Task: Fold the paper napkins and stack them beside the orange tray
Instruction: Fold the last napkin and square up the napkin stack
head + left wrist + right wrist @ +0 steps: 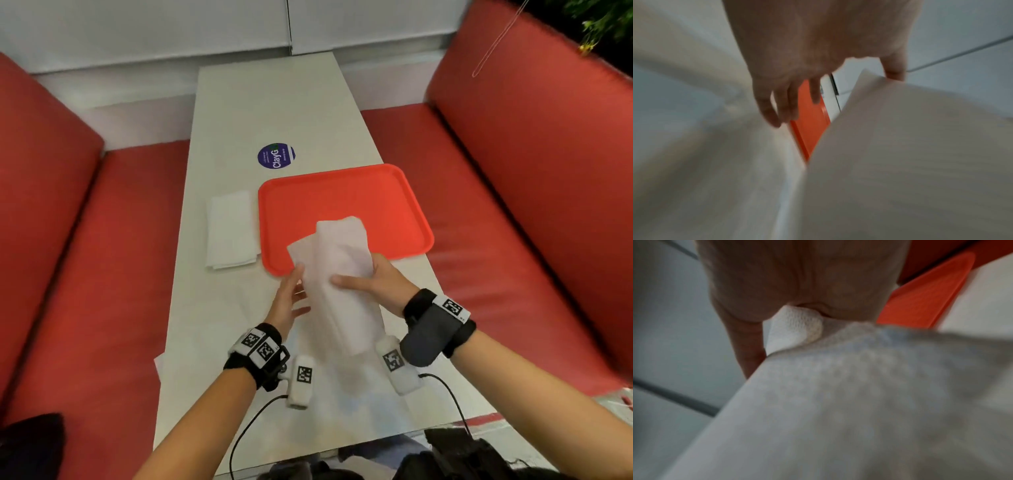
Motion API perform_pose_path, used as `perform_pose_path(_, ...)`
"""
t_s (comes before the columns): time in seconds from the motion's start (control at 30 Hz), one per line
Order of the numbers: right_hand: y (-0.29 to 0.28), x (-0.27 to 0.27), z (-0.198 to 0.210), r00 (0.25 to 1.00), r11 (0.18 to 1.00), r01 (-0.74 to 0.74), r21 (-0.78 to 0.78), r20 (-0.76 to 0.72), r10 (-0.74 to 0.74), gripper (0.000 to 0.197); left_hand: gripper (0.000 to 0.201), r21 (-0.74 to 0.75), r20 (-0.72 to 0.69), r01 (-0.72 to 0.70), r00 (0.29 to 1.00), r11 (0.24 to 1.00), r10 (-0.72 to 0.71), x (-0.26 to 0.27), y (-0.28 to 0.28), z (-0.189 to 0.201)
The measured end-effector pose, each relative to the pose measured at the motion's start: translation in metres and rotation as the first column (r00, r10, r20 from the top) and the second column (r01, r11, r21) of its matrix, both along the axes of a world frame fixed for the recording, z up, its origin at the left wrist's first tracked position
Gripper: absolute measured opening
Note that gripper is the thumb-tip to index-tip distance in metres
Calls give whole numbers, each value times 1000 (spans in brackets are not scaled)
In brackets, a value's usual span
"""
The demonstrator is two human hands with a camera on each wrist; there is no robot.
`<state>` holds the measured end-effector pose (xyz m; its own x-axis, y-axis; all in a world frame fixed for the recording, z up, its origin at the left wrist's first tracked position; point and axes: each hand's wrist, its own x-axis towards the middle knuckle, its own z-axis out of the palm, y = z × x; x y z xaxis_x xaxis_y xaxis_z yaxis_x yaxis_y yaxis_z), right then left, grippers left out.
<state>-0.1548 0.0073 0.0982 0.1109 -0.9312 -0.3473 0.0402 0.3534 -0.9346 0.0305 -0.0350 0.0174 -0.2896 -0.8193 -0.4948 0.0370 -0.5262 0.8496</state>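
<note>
A white paper napkin [337, 274] hangs lifted above the table, half folded, its far end over the near edge of the orange tray [342, 202]. My right hand [363, 281] pinches the napkin [838, 402] from the right, thumb on top. My left hand [291, 294] is at the napkin's left edge with fingers straight; its thumb [895, 69] touches the napkin [910, 162]. A folded white napkin stack [231, 229] lies on the table just left of the tray [809, 123].
The narrow white table [239, 102] carries a round blue sticker [276, 155] beyond the tray [920, 301]. Red booth seats [85, 274] flank both sides. Another white napkin corner [158, 366] sticks out at the table's near left edge. Cables run from both wrists.
</note>
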Motion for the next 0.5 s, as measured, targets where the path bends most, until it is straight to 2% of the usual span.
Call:
perform_pose_path(0.07, -6, -4, 4, 993, 999, 53, 4, 105, -53, 37, 87, 42, -78, 67, 995, 997, -63, 10, 1, 6)
perform_pose_path(0.1, -8, -7, 2, 992, 997, 75, 0, 102, -74, 36, 85, 52, -112, 68, 992, 996, -62, 14, 2, 11)
perform_pose_path(0.2, -9, -17, -12, 995, 995, 96, -1, 2, -96, 32, 57, 41, -139, -42, 989, 998, 47, 24, 8, 20)
perform_pose_path(0.3, -3, -26, -34, 985, 994, 100, 37, -145, -94, 27, 46, 30, -142, -94, 985, 995, 97, 35, 13, 21)
perform_pose_path(0.37, -1, -29, -51, 941, 990, 119, 74, -327, -88, 23, 40, 8, 10, -112, 994, 994, 112, 39, 9, 15)
perform_pose_path(0.43, 1, -27, -64, 870, 988, 114, 105, -490, -48, 19, 31, -28, 187, -63, 980, 998, 67, 42, 7, 9)
perform_pose_path(0.5, 4, -22, -69, 826, 992, 80, 101, -564, -9, 15, 21, -62, 275, 7, 961, 998, 10, 44, 9, 10)
